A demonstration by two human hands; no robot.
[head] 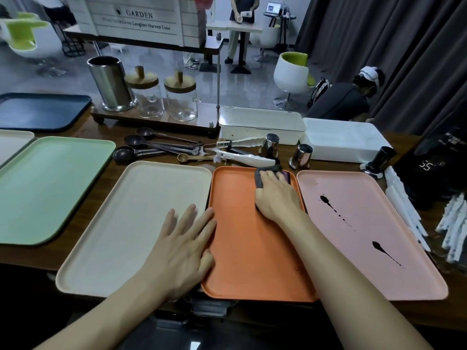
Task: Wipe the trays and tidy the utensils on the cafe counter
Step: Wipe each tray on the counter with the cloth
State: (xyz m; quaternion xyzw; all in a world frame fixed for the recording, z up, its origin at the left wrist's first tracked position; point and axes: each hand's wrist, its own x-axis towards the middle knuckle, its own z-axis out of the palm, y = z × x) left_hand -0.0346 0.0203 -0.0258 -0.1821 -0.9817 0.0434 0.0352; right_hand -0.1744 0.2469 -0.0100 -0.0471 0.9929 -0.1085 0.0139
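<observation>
head | right hand, fingers together, presses dark cloth onto far-right corner of orange tray | left hand flat, fingers spread, on cream tray, thumb against orange rim | pink tray, 2 dark streaks, borders right edge | open orange surface toward near edge

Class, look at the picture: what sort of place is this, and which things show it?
Probably a cafe counter: coloured serving trays like the orange tray, a row of measuring spoons, and a coffee tamper.
</observation>
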